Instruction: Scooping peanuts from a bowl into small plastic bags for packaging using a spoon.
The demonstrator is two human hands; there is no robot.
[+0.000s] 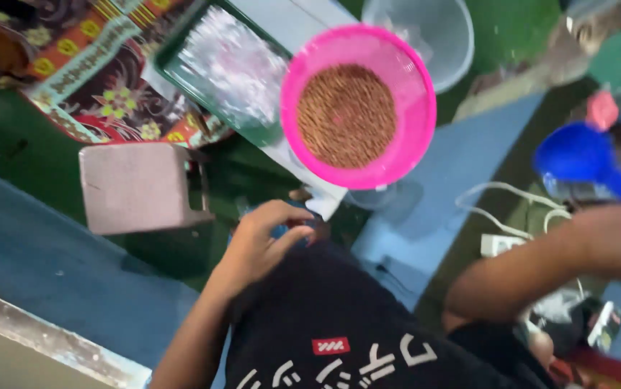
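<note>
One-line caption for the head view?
Right hand raises blue plastic scoop beside round pink plastic bowl of brown grains.

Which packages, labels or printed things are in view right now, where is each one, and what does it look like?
Green tray: top centre, rectangular, filled with clear plastic packets.
Shirt patch: bottom centre on the dark shirt, small red rectangle with white marks.
Shirt print: beside the patch, large white characters.
Small package: bottom right, blurred, dark with light edges.
No screens or signs in view.

Black tee [339, 324] w/ white print + small red patch; arms bare.
</note>
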